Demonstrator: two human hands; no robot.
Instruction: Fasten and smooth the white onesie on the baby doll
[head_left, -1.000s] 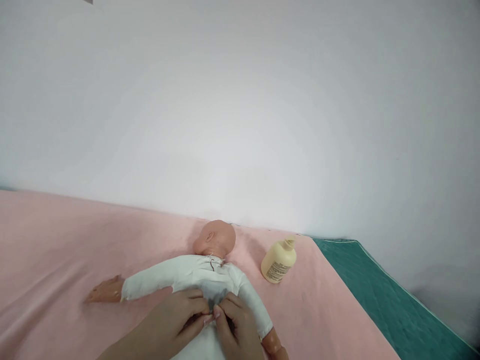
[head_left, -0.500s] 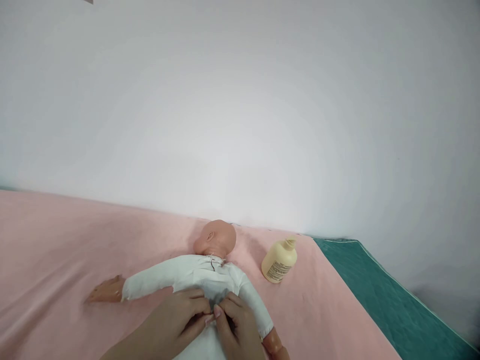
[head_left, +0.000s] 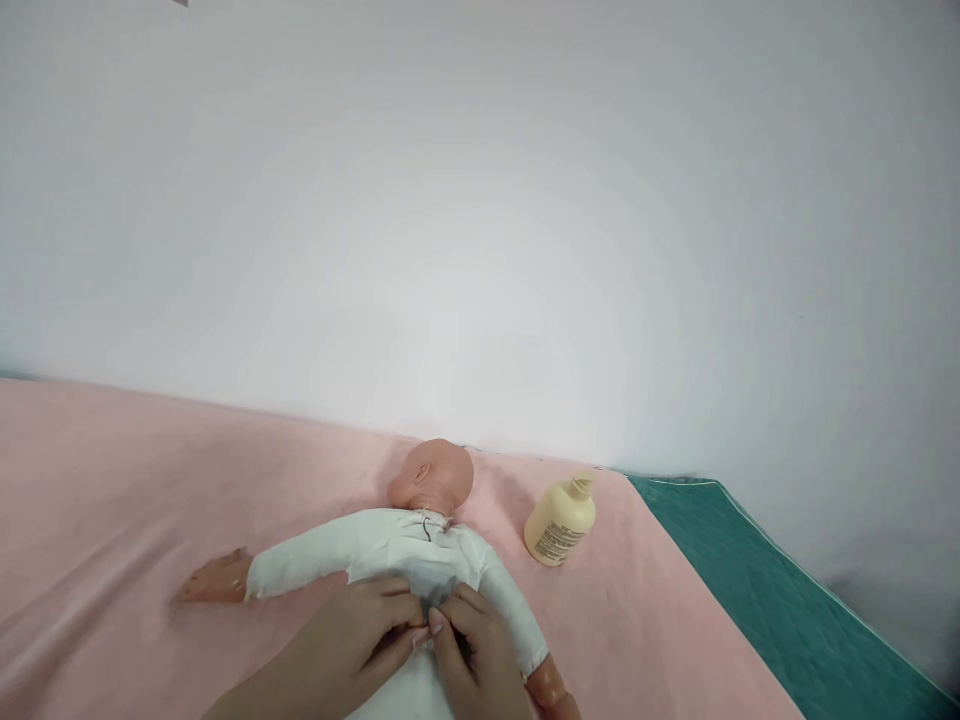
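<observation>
A baby doll point(head_left: 375, 540) with a bare plastic head, plastic hands and a white cloth body lies on the pink sheet, its head turned to the left. Over the middle of its torso, my left hand point(head_left: 375, 630) is closed, thumb and fingers pinching the cloth. My right hand point(head_left: 480, 650) pinches just beside it, the two sets of fingertips almost touching. A greyish patch point(head_left: 429, 582) shows on the torso just above my fingers. The exact bit between the fingertips is mostly hidden.
A pale yellow bottle point(head_left: 559, 522) with a printed label stands on the pink sheet point(head_left: 660, 630), right of the doll's head. Green quilted fabric point(head_left: 757, 570) lies along the right side. A white wall point(head_left: 480, 250) rises behind.
</observation>
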